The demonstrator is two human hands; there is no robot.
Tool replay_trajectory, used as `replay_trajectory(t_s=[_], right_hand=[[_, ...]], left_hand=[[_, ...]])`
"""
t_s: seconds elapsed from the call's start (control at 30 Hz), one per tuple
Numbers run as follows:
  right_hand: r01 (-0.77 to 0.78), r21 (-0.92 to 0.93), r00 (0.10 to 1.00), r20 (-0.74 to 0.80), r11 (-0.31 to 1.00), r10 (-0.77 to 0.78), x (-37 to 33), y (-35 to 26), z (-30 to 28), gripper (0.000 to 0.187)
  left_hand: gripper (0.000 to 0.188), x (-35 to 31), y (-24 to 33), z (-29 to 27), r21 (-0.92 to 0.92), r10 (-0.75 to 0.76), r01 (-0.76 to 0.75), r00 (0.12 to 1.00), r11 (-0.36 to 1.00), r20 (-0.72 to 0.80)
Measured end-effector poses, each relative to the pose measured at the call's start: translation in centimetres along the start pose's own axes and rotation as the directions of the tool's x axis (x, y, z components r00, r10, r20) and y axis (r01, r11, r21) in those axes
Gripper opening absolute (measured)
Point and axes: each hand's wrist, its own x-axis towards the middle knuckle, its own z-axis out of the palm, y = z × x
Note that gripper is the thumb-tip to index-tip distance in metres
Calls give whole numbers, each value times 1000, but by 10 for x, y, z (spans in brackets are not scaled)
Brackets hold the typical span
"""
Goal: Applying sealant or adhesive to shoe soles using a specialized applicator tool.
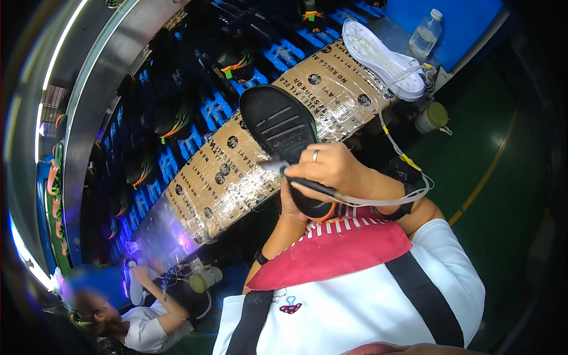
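Note:
My right hand (338, 168), with a ring on one finger, grips a thin black brush tool (305, 183) fed by a clear tube (390, 200); its tip rests on the black shoe sole. That shoe (283, 127), sole up with an orange rim at the heel, is held from below by my left hand (291, 207), mostly hidden under it. Both are above the front edge of a bench covered in printed cardboard under clear tape (228, 180).
White soles (384, 59) lie at the bench's right end, near a clear bottle (426, 32) and a small yellow-lidded jar (433, 116). Behind the bench, a blue conveyor (213, 109) carries several dark shoes. Another person (127, 313) works at the lower left.

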Motion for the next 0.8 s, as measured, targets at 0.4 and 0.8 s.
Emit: replay_trajectory(t_s=[0.4, 0.8], right_hand=[[-7, 103, 1000, 22, 995, 4, -11, -10, 7, 25], [-87, 176, 996, 16, 980, 86, -22, -12, 13, 26]], left_hand=[[63, 5, 12, -13, -25, 46, -45, 996, 999, 75], [82, 20, 28, 15, 26, 152, -156, 980, 987, 130]])
